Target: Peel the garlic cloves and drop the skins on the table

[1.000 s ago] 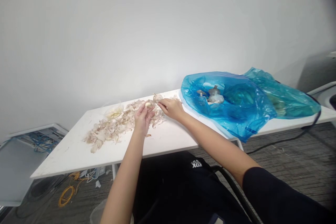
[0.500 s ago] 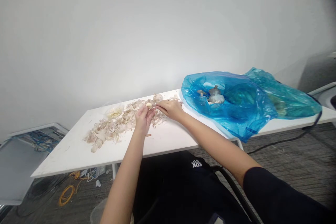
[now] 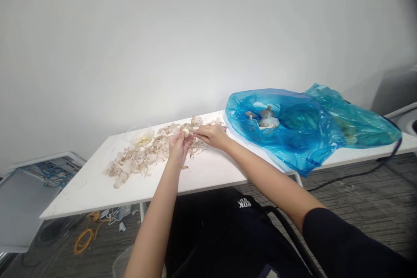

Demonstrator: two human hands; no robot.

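Observation:
A pale garlic clove [image 3: 186,131] is pinched between the thumb and fingers of my left hand [image 3: 177,145], above the middle of the table. My right hand [image 3: 213,134] comes in from the right, its closed fingertips meeting the clove's side. Whatever thin thing those fingertips grip is too small to make out. Around and behind both hands lies a wide heap of dry garlic skins [image 3: 140,158]. A whole garlic bulb [image 3: 196,121] rests just beyond my fingers. To the left, a clear bowl [image 3: 142,139] contains yellowish peeled cloves.
On the right of the white table [image 3: 215,169], an open blue plastic bag [image 3: 293,139] holds several garlic bulbs [image 3: 269,118]. A greenish bag [image 3: 361,124] lies behind it. An orange cable [image 3: 84,241] is coiled on the floor, and a clear bin [image 3: 122,263] stands below the table edge.
Both hands stay almost in place. The clove has turned slightly in my left fingers, and more of its pale surface shows.

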